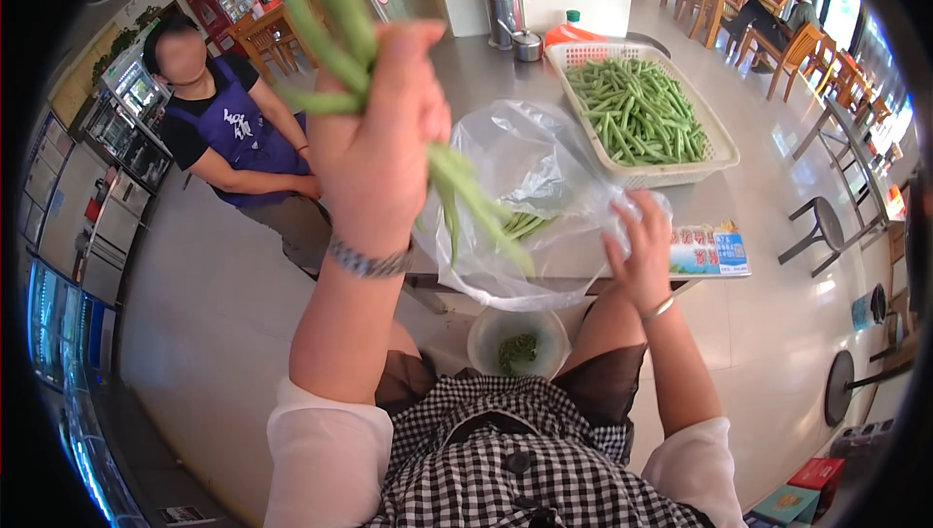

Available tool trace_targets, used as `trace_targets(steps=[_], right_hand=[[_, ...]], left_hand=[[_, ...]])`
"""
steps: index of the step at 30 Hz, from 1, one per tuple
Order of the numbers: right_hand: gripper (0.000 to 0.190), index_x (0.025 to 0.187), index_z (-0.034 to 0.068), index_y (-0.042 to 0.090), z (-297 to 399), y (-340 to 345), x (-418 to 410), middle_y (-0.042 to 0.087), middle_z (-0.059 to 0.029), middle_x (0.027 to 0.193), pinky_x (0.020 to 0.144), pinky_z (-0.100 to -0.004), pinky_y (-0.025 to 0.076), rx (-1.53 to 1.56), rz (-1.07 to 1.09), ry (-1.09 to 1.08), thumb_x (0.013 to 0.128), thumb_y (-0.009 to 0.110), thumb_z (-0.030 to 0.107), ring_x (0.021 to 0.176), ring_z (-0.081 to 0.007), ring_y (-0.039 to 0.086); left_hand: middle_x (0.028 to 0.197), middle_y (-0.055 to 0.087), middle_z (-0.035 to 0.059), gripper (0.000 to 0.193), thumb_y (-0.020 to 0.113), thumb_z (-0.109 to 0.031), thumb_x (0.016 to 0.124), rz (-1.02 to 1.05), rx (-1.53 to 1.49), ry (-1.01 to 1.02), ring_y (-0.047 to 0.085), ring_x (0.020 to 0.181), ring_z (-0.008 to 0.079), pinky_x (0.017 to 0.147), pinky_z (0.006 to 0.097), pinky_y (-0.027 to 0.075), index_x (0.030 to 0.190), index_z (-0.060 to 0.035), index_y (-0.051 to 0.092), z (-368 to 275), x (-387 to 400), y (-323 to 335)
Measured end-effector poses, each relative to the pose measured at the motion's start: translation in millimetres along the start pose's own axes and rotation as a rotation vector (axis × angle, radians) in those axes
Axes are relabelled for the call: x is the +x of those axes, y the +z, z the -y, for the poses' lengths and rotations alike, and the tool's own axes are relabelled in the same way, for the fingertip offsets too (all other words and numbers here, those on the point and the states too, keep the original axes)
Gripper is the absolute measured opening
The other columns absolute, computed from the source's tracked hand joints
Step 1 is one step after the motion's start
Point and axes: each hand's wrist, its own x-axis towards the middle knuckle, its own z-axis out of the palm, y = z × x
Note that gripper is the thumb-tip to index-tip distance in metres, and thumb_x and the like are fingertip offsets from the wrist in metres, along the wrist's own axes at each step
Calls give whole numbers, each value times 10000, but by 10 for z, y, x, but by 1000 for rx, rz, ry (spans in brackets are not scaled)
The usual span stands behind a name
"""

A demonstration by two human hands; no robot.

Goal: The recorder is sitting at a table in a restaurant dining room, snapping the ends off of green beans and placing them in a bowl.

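Note:
My left hand (379, 127), with a metal watch on its wrist, is raised and closed round several long green beans (466, 192), blurred by motion, that stick out on both sides of it. My right hand (638, 251), with a bracelet, touches the right edge of a clear plastic bag (503, 141) that lies wide on the metal table. A few green beans (526, 224) lie in the bag. Behind it, a white plastic basket (656, 176) holds a heap of shorter green bean pieces (641, 112). How firmly my right fingers hold the film cannot be told.
Below the table edge, between my knees, stands a bin (481, 338) with green scraps. A steel holder of chopsticks (504, 21), a lidded metal pot (526, 45) and a printed card (711, 251) are on the table. A person in a purple apron (240, 134) sits at the left.

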Motion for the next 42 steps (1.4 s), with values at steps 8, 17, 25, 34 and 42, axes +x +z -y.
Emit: trace_targets(steps=[8, 17, 25, 34, 42], right_hand=[[406, 1149, 168, 589, 22, 125, -887, 518, -66, 1234, 956, -445, 361, 67, 547, -165, 752, 654, 224, 1187, -256, 457], [463, 1037, 159, 632, -410, 219, -1284, 586, -90, 1076, 834, -528, 385, 184, 877, 36, 609, 674, 331, 987, -297, 565], [390, 1006, 82, 632, -265, 192, -994, 596, -147, 1048, 832, -507, 402, 124, 1038, 136, 714, 624, 341, 989, -326, 564], [603, 1321, 76, 421, 539, -237, -394, 437, -131, 1339, 1089, -478, 203, -189, 1064, 373, 770, 561, 276, 1256, -284, 397], [408, 1150, 57, 577, 181, -950, 208, 578, -184, 1152, 942, -386, 428, 4, 1539, 590, 810, 598, 283, 1090, -326, 535]], left_hand=[[1157, 513, 235, 793, 703, -336, 772, 599, 1209, -103, 517, 1078, 326, 923, 424, 411, 1343, 44, 307, 2432, -29, -369], [1385, 286, 286, 797, 636, -275, 799, 815, 1106, -317, 325, 1263, 425, 1051, 468, 274, 1382, 57, 207, 2722, -274, -557], [1421, 281, 224, 719, 589, -300, 835, 738, 1125, -435, 295, 1306, 349, 1056, 428, 275, 1383, 26, 256, 2839, -74, -467], [1385, 341, 219, 490, 498, -157, 898, 645, 842, -567, 364, 1270, 342, 1053, 394, 313, 1328, 28, 355, 1240, 725, -615], [876, 546, 271, 169, 490, -137, 867, -94, 1308, -1285, 530, 813, 425, 720, 483, 432, 815, 18, 535, -2059, -1660, -3026]])
